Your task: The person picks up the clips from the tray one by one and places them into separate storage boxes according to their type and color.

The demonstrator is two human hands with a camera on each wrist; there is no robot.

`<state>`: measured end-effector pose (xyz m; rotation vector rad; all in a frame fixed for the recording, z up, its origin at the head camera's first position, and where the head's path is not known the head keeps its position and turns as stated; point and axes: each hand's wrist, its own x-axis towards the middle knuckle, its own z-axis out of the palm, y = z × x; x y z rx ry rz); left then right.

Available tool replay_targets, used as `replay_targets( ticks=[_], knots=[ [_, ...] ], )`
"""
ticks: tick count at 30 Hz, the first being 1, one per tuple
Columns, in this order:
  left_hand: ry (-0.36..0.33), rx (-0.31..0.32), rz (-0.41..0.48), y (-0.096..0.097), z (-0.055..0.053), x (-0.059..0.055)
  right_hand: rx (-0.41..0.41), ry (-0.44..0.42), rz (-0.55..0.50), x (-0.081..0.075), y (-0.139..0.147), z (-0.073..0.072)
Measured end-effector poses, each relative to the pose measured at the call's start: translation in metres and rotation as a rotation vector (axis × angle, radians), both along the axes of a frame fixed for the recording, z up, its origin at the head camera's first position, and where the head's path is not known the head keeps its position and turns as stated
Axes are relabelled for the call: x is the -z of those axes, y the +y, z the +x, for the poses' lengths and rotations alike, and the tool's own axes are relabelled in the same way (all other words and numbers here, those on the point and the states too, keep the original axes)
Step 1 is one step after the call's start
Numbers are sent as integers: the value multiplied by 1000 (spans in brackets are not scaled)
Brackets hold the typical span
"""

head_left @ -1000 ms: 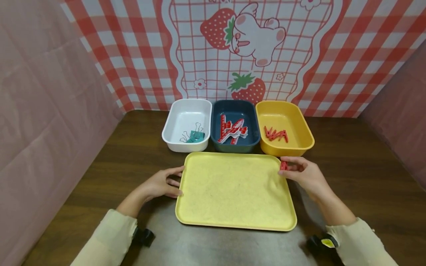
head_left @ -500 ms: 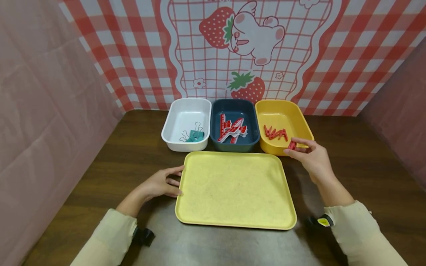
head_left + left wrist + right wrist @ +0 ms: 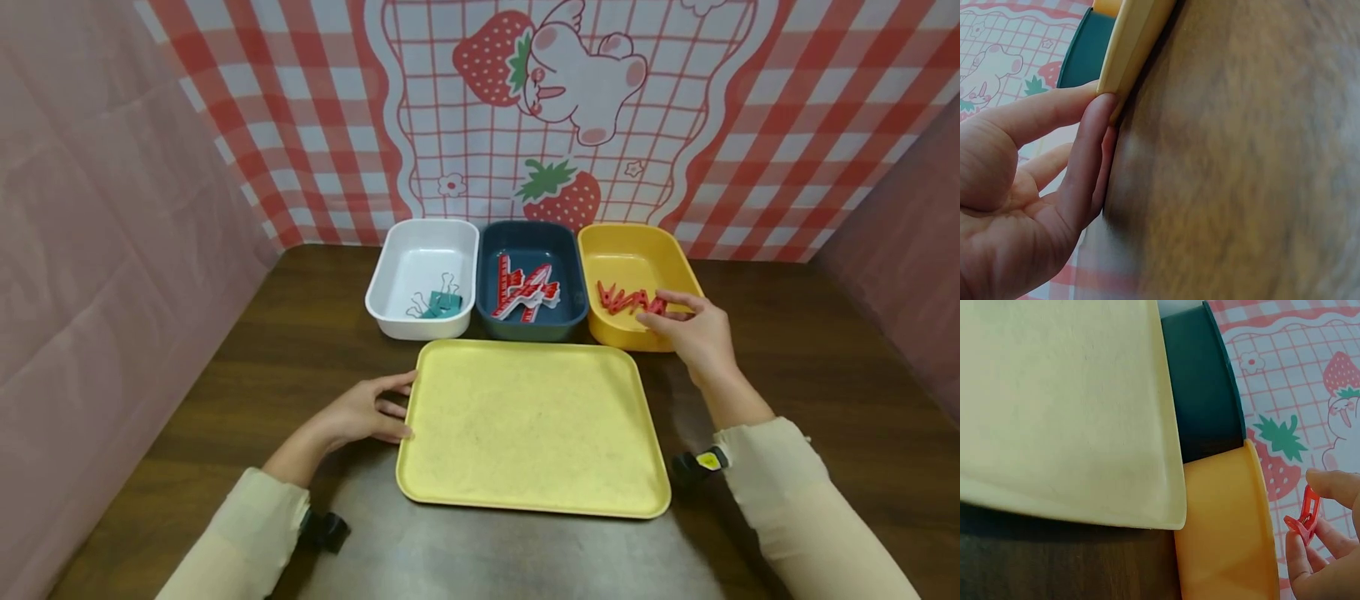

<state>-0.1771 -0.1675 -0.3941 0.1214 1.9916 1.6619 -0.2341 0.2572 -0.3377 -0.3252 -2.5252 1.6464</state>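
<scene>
Over the front right of the yellow bin (image 3: 637,337), my right hand (image 3: 699,340) pinches a small red clothespin (image 3: 1305,520) between thumb and fingers. Several more red clothespins (image 3: 617,298) lie on the bin's floor, just left of the held one. My left hand (image 3: 362,412) rests its fingertips and thumb against the left edge of the pale yellow tray (image 3: 532,425); the left wrist view shows the extended fingers (image 3: 1090,150) touching the tray's rim (image 3: 1124,53). Nothing lies on the tray.
Left of the yellow bin stand a dark blue bin (image 3: 551,329) with several red-and-white cut-out pieces (image 3: 527,290) and a white bin (image 3: 422,329) with teal binder clips (image 3: 442,304). A checked cloth (image 3: 322,125) hangs behind the bins. Dark wood table (image 3: 247,333) surrounds the tray.
My right hand has carried the red clothespin from the tray's upper right corner, up and over the front rim into the yellow bin's space. My left hand has stayed at the tray's edge.
</scene>
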Motion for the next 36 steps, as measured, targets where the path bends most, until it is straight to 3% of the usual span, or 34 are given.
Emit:
replay_targets(
  ticks=[17,30,36],
  knots=[
    [15,2,-11,3,0,-2,53,-93,137,-4,3,-34],
    [18,-3,-10,2,0,-2,146,-173,127,-10,2,-60],
    [15,-6,-16,2,1,-1,148,-211,106,-9,6,-66]
  ],
)
